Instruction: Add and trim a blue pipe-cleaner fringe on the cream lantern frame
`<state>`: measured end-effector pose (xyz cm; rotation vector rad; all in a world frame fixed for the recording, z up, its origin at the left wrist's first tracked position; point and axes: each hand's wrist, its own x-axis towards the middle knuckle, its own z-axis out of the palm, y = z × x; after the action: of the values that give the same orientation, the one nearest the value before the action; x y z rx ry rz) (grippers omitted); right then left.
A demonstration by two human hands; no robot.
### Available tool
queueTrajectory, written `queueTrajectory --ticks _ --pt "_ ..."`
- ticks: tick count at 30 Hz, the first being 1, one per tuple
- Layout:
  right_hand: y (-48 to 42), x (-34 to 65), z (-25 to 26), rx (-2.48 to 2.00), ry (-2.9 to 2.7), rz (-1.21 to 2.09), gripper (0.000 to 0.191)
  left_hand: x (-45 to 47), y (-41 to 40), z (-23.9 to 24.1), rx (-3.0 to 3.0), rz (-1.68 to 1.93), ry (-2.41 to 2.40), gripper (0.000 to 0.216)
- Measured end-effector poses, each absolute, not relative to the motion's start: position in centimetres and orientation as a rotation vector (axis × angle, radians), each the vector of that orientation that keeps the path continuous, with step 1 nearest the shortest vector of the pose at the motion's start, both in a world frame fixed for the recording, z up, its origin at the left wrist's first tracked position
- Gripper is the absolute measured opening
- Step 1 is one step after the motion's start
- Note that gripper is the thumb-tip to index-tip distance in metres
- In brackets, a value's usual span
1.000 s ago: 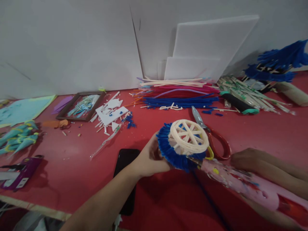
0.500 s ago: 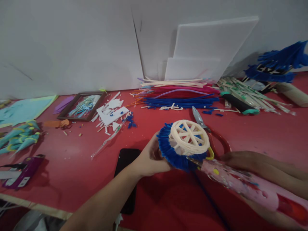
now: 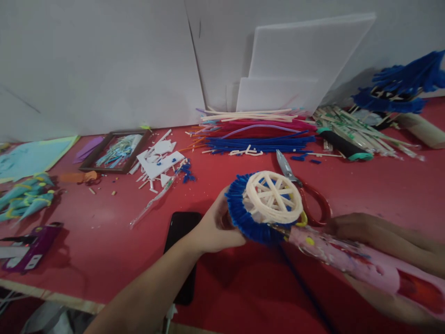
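My left hand (image 3: pixel 215 227) grips the left side of a round craft wheel (image 3: pixel 273 197) made of cream spokes and a cream rim, with a blue fuzzy fringe (image 3: pixel 243 218) round its edge. It holds the wheel tilted just above the red table (image 3: pixel 104 218). My right hand (image 3: pixel 365 229) is wrapped round a pink glue gun (image 3: pixel 347 257) speckled with paint. The gun's tip touches the wheel's lower right edge, beside a small yellow loop.
Red-handled scissors (image 3: pixel 313 199) lie just behind the wheel. A black phone (image 3: pixel 182 241) lies under my left forearm. Further back are coloured pipe cleaners (image 3: pixel 257 134), white foam boards (image 3: pixel 295 65), white scraps (image 3: pixel 158 160), a framed picture (image 3: pixel 116 150) and teal cones (image 3: pixel 24 199).
Almost nothing: both hands keep the wheel and glue gun together. The view has shifted slightly, and everything sits a little higher in the picture.
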<state>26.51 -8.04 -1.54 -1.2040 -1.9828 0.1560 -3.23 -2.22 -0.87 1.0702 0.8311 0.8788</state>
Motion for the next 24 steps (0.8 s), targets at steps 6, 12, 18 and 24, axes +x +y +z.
queueTrajectory --ticks 6,12,18,24 --pt "-7.71 26.33 -0.91 -1.164 -2.025 0.042 0.016 -2.97 -2.06 -0.43 1.070 0.913 0.771 0.089" --pt "-7.63 26.64 -0.60 -1.136 -2.077 0.027 0.017 -2.82 -2.01 -0.29 1.110 0.923 0.748 0.087" --pt "-7.58 27.02 -0.80 -1.109 -2.090 0.000 0.017 -2.96 -1.93 -0.36 1.144 0.912 0.744 0.092" --pt "-7.75 26.92 -0.61 -1.128 -2.130 -0.028 0.023 -2.98 -2.00 -0.59 1.163 0.931 0.740 0.090"
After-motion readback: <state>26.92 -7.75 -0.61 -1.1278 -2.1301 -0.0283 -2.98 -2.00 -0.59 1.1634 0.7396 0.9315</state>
